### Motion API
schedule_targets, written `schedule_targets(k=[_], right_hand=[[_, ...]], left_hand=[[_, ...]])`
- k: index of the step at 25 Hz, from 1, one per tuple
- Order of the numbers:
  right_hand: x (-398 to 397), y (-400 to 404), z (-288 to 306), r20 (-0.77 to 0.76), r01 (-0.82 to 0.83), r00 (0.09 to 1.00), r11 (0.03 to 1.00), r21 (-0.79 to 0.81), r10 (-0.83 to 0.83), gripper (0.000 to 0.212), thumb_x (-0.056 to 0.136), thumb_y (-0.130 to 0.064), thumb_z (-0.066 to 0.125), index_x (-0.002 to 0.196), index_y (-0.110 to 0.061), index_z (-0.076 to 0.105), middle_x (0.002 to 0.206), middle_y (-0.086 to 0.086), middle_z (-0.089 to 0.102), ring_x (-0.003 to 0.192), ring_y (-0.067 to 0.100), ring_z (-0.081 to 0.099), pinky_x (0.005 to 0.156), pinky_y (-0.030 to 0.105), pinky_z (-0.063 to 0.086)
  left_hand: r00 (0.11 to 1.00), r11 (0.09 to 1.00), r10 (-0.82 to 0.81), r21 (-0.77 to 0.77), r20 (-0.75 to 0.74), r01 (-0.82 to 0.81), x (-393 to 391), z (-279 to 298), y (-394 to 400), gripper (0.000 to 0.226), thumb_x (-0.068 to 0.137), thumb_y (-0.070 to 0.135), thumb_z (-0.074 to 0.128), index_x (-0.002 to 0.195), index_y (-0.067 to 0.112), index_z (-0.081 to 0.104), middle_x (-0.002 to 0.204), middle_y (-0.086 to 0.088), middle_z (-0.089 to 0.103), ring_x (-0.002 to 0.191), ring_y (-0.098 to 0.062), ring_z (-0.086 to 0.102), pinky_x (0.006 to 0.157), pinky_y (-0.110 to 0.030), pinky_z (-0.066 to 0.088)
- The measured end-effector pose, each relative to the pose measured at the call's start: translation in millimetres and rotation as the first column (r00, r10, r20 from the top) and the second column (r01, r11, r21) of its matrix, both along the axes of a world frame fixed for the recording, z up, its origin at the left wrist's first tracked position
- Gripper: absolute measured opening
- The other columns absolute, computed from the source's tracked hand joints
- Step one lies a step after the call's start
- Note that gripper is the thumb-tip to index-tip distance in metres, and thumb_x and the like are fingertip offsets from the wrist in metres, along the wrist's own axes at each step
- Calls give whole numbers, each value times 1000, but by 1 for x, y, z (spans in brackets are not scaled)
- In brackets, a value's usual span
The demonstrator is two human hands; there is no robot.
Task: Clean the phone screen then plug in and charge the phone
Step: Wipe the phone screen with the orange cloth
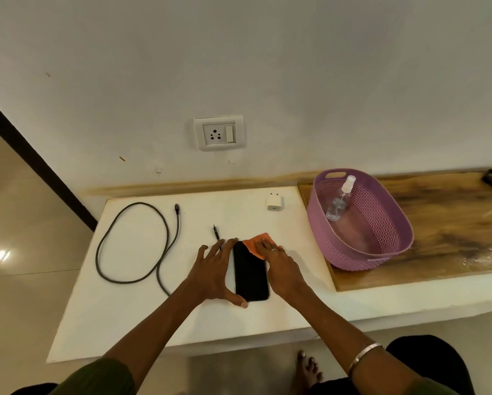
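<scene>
Near the tabletop's [130,323] front edge, left hand [214,273] is lying flat, fingers spread, bracing phone [251,273], right hand [281,265] is pressing cloth [253,243] flat; hard wiping risks sliding phone onto cable [136,246].

Your black phone [251,272] shows a smooth, glossy glass face, and the orange cloth [256,244] at its far right corner looks soft and matt. Left of the phone, the grey charging cable [130,240] has a braided, woven-looking sheath. Beyond the phone, the white charger adapter [275,202] is smooth plastic. Right of the phone, the purple basket [381,223] is perforated matt plastic holding a clear plastic spray bottle [340,199], on a varnished, grainy wooden board [452,223]. Under the phone, the white tabletop [153,309] looks flat and matt.
</scene>
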State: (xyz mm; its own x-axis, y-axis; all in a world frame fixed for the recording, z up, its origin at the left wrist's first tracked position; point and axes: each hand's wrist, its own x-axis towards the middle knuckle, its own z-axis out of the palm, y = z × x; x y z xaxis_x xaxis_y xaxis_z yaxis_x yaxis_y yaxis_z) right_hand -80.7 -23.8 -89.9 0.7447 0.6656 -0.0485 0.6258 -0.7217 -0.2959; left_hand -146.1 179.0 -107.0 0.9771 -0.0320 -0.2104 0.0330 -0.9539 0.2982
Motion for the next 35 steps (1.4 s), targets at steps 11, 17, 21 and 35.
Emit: schedule_targets(k=[11,17,21,35], right_hand=[[-54,-26,-3,-221,126,968,992,31,-116,57,95,-16,53,146,-33,32,150,-7,39,126,16,47,105,30,40],[-71,-40,-12,-388,111,906,979,-169,-170,68,96,-19,54,152,-26,14,160,-2,20,144,23,27,117,35,20],[-65,-25,-7,-336,165,922,980,-107,-192,68,96,-21,54,152,-26,16,159,-2,24,143,25,31,115,35,27],[1,26,-15,-156,258,958,961,98,-241,33,96,-50,41,120,-27,44,117,-5,54,85,4,51,83,19,39]], left_hand=[[1000,999,25,22,-16,-25,-3,5,-3,152,34,98,54,152,25,-8,163,-4,13,152,-23,7,121,-53,5],[999,999,44,-31,-5,-44,-2,3,-4,153,30,100,53,151,29,-8,163,-1,14,152,-23,7,119,-53,5],[999,997,40,-65,-32,-43,-2,2,-3,152,32,96,60,151,30,-10,163,1,11,151,-22,4,119,-54,5],[1000,995,24,-96,-19,-26,-3,-2,0,149,38,93,62,151,26,-9,163,2,6,151,-23,4,120,-52,2]])
